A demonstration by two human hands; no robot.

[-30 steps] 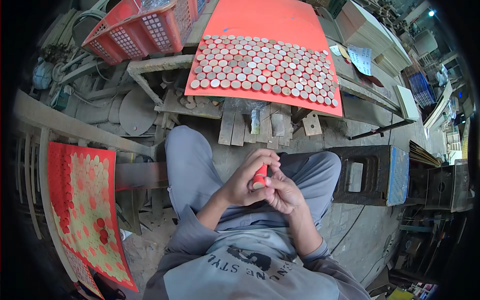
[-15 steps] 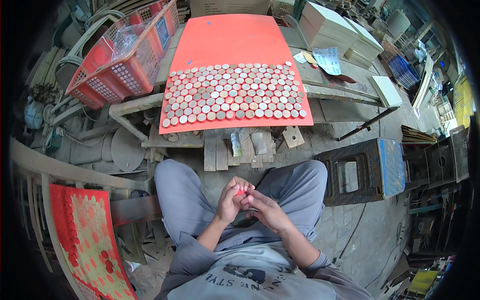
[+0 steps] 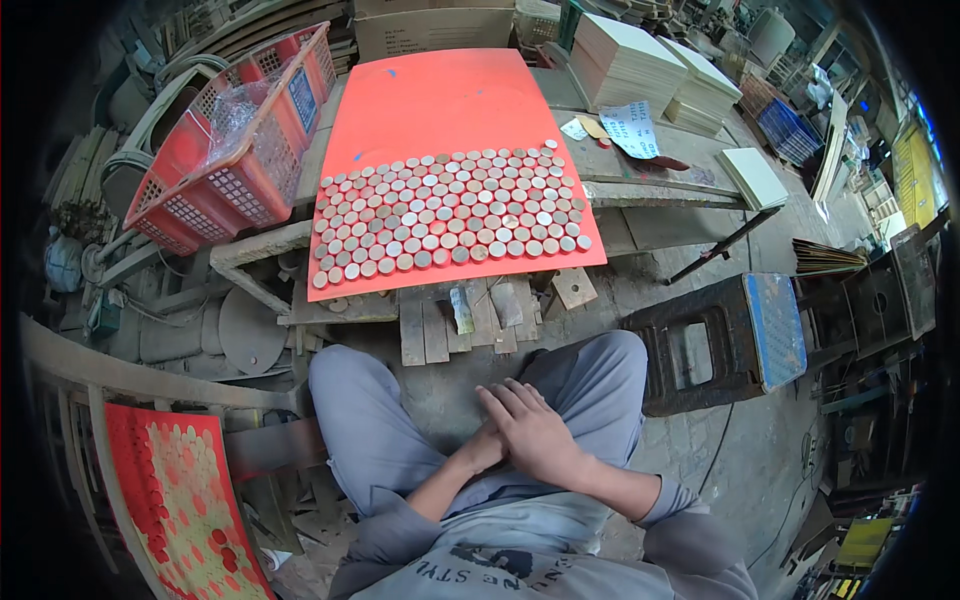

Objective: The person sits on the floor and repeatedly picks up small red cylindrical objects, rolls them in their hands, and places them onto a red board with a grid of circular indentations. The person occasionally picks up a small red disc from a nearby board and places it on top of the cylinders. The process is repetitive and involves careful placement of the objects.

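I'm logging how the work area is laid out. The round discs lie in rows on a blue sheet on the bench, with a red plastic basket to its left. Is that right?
Not quite. In the head view the sheet is orange-red, not blue. The round discs do lie on it in rows, covering its near part, and the red plastic basket does sit to its left.

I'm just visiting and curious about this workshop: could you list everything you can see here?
orange sheet: one, orange-red, on the bench ahead
round discs: many, brown and grey, in rows on the sheet's near half
plastic crate: one, red, left of the sheet
pale boards: several stacks, cream, upper right
stool: one, dark with blue top, right
second sheet with discs: one, red, lower left
left hand: mostly under the right
right hand: flat over the left, in the lap
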